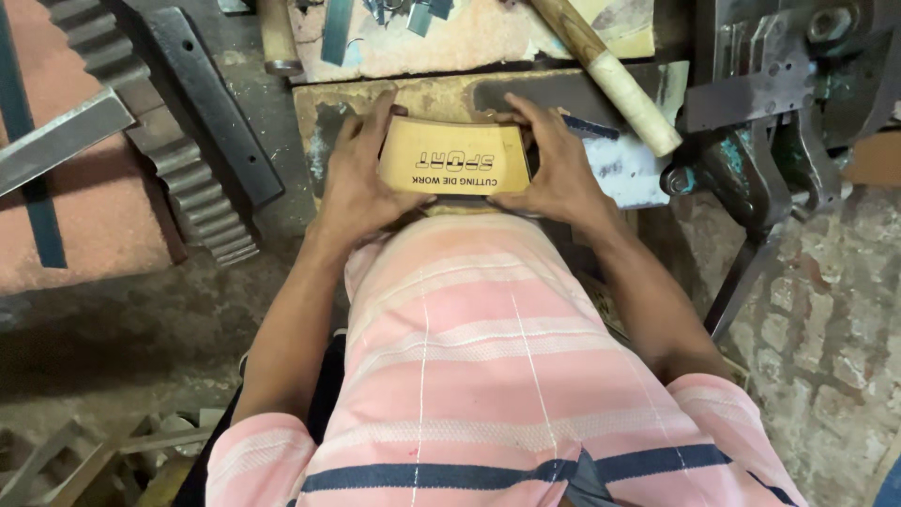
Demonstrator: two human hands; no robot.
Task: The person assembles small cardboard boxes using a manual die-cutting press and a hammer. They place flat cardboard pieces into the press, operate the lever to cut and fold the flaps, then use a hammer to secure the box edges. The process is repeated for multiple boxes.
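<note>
while gripped at both ends, tan card [454, 158] sits between left hand [355, 183] and right hand [556, 167].

Matt tan cardboard piece [454, 158], printed

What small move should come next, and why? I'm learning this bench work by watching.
Probably keep both hands steady and press the tan card piece flat against the wooden block. The left hand and right hand grip its two ends, and its top edge looks bowed. The wooden-handled tool lies untouched beside the right hand.
</note>
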